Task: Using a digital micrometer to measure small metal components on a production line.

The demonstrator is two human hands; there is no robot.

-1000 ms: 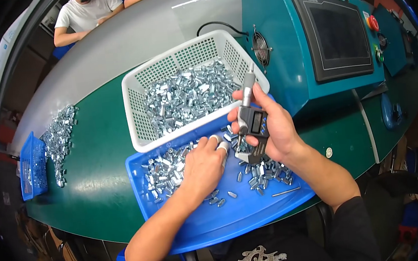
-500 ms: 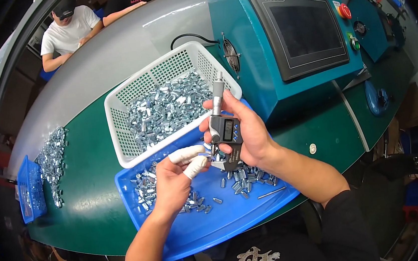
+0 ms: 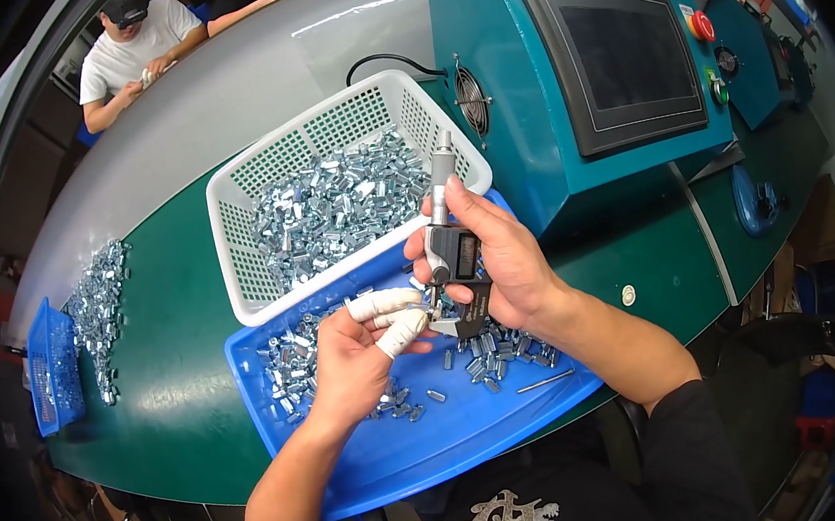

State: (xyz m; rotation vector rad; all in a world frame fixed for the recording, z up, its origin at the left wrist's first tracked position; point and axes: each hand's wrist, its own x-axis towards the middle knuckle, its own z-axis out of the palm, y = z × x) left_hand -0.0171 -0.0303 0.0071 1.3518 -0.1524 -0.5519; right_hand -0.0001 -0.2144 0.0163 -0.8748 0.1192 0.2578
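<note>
In my right hand [image 3: 522, 276] is a digital micrometer [image 3: 441, 173], its grey barrel pointing up and its C-shaped frame low, over a blue tray [image 3: 407, 467]. White coverings wrap the thumb and some fingers of my left hand [image 3: 349, 367]. Those fingertips pinch a small metal piece [image 3: 432, 311] at the micrometer's jaws. The fingers hide most of that piece, so I cannot tell whether the jaws touch it. Loose shiny metal pieces [image 3: 492, 354] lie in the tray below both hands.
A white perforated basket [image 3: 234, 268] full of similar pieces rests behind the tray. A thin metal rod [image 3: 546, 382] lies in the tray. Left are a heap of pieces [image 3: 101, 316] and a blue basket [image 3: 41, 372]. A teal machine [image 3: 518, 150] with a screen stands at right; a co-worker [image 3: 141, 46] sits beyond.
The view has shifted slightly. My hands and the micrometer hold nearly the same pose over the tray, slightly further right in view. The co-worker's hands have moved.
</note>
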